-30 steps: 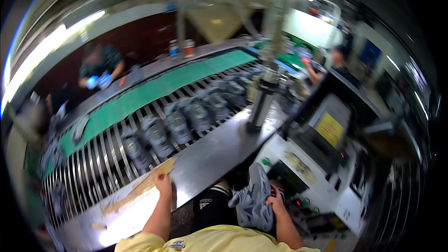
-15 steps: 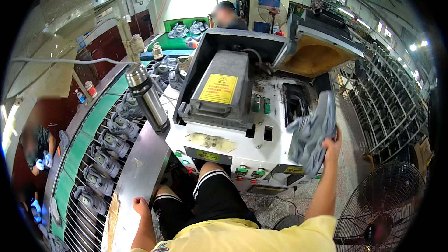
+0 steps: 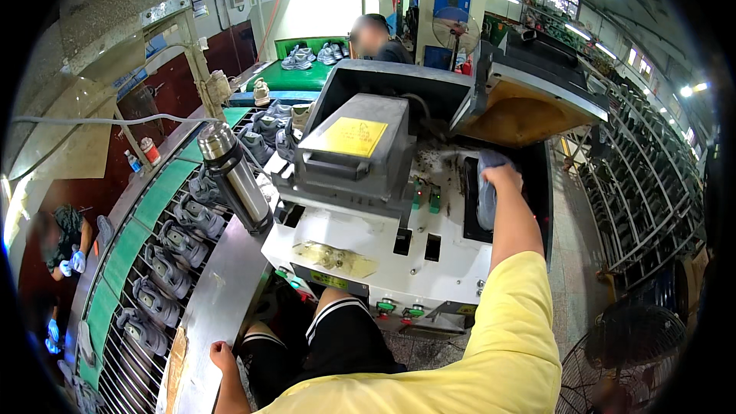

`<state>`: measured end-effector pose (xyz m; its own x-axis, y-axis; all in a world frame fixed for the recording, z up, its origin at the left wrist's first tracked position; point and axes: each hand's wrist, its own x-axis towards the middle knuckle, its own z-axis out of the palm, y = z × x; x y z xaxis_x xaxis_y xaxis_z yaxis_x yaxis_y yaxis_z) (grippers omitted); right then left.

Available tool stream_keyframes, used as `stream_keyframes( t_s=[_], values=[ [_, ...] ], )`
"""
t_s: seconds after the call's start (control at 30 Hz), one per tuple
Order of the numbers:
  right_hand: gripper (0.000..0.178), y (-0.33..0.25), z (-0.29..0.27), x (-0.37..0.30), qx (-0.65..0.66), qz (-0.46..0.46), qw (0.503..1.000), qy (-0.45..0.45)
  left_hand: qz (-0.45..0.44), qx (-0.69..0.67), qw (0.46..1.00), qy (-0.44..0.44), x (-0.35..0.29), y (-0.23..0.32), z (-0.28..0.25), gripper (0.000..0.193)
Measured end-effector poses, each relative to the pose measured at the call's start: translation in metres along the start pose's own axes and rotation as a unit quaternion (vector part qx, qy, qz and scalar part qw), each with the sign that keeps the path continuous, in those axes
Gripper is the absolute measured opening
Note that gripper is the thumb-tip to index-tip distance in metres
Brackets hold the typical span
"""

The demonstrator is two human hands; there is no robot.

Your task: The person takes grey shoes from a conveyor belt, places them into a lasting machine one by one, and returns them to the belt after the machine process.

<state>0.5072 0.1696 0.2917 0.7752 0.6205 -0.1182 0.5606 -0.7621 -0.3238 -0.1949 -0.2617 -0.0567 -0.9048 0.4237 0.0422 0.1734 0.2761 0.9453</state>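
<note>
My right hand (image 3: pixel 504 176) reaches forward over the right side of a white machine (image 3: pixel 337 234). It is closed on the top of a grey shoe (image 3: pixel 486 203), which sits in a black recess (image 3: pixel 473 230) beneath a raised lid (image 3: pixel 529 111). My fingers partly cover the shoe's upper end. Low on the left, my left hand (image 3: pixel 222 354) is curled beside the metal counter (image 3: pixel 218 291), and no object shows in it. A dark grey cover (image 3: pixel 356 157) with a yellow label sits over the machine's left side.
A steel thermos (image 3: pixel 234 176) stands on the counter. Left of it, several grey shoes (image 3: pixel 170 270) rest on a roller conveyor (image 3: pixel 126 337) beside a green strip. A floor fan (image 3: pixel 636 337) and shoe racks (image 3: pixel 644 192) are at right. Other people (image 3: pixel 376 37) are nearby.
My right hand has carried the shoe from the machine's front right corner forward into the black recess. The left cover's front appears raised a little. My left hand stays low, still curled.
</note>
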Motion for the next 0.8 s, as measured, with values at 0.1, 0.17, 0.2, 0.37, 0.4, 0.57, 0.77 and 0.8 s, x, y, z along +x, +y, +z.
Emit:
stream_keyframes(
  t_s=[0.1,0.17,0.2,0.37,0.4,0.57,0.77,0.8],
  values=[
    [0.082,0.004,0.018,-0.004,-0.011,-0.005,1.000,0.002,0.046,0.080,0.995,0.042,-0.008,-0.005,0.001,0.005],
    [0.079,0.023,0.021,-0.008,-0.011,-0.031,0.999,0.033,-0.001,0.059,0.998,0.021,-0.032,0.029,0.028,0.006],
    [0.079,0.032,0.032,-0.004,-0.008,-0.067,0.996,0.061,0.008,0.064,0.998,-0.012,-0.039,0.030,0.042,0.006],
    [0.053,0.127,0.075,-0.042,0.032,-0.362,0.895,0.257,0.069,0.026,0.925,-0.372,-0.137,0.106,0.151,0.011],
    [0.045,0.154,0.082,-0.058,0.076,-0.436,0.850,0.285,0.066,0.082,0.889,-0.446,-0.163,0.129,0.168,0.012],
    [0.011,0.314,0.131,-0.174,0.593,-0.159,0.742,0.269,0.247,0.096,0.637,-0.724,-0.265,0.176,0.240,0.029],
    [0.025,0.394,0.139,-0.134,0.820,0.214,0.522,-0.102,0.319,0.101,0.638,-0.694,-0.330,0.210,0.289,0.034],
    [0.025,0.405,0.142,-0.129,0.807,0.187,0.545,-0.131,0.313,0.089,0.653,-0.684,-0.333,0.206,0.283,0.033]
  ],
)
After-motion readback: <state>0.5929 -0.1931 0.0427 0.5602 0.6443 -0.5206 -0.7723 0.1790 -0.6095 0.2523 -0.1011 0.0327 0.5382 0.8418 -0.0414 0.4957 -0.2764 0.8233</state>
